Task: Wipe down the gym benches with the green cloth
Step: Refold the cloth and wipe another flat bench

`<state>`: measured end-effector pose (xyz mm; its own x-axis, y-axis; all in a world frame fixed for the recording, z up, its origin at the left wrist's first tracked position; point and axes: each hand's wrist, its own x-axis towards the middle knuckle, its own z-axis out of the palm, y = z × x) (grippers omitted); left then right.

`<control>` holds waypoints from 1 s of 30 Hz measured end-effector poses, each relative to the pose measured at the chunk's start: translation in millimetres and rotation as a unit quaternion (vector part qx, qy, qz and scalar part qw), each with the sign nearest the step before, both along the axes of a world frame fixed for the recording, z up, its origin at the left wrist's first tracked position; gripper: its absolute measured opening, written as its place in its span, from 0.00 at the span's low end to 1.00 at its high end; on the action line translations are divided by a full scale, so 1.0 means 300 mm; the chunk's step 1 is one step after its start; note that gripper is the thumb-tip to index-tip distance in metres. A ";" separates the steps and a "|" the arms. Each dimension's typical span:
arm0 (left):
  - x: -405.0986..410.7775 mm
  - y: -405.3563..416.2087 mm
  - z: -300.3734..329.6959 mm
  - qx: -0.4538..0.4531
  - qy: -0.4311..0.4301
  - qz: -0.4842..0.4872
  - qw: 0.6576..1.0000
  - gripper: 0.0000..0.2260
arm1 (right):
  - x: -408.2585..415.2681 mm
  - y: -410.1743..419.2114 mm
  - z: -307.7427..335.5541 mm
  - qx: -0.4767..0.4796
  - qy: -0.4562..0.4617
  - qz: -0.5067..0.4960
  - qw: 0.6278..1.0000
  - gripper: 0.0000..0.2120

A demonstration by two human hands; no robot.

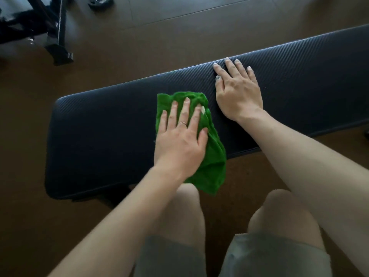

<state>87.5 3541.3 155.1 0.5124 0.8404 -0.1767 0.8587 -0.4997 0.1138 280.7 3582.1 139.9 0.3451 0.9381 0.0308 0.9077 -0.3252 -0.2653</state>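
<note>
A long dark padded gym bench point(99, 132) with a ribbed surface runs across the view from lower left to upper right. A crumpled green cloth point(214, 154) lies on its middle, one corner hanging over the near edge. My left hand point(179, 140) presses flat on the cloth with fingers spread. My right hand point(236, 90) rests flat on the bare bench pad just right of the cloth, fingers apart, holding nothing.
Brown floor surrounds the bench. A black metal equipment frame point(58, 33) stands at the top left, with a dark weight plate point(100, 1) on the floor beside it. My bare knees point(279, 212) are close to the bench's near edge.
</note>
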 end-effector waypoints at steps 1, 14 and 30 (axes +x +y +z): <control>-0.014 -0.048 -0.003 0.001 0.006 -0.014 1.000 0.28 | -0.004 -0.008 0.003 0.006 0.001 -0.009 1.000 0.26; 0.254 0.300 -0.019 -0.001 -0.022 -0.062 0.998 0.27 | 0.046 -0.221 -0.008 0.005 -0.017 -0.138 0.990 0.26; 0.372 0.118 -0.024 0.019 -0.021 -0.034 0.999 0.26 | 0.328 -0.138 0.010 -0.002 -0.031 -0.036 0.999 0.25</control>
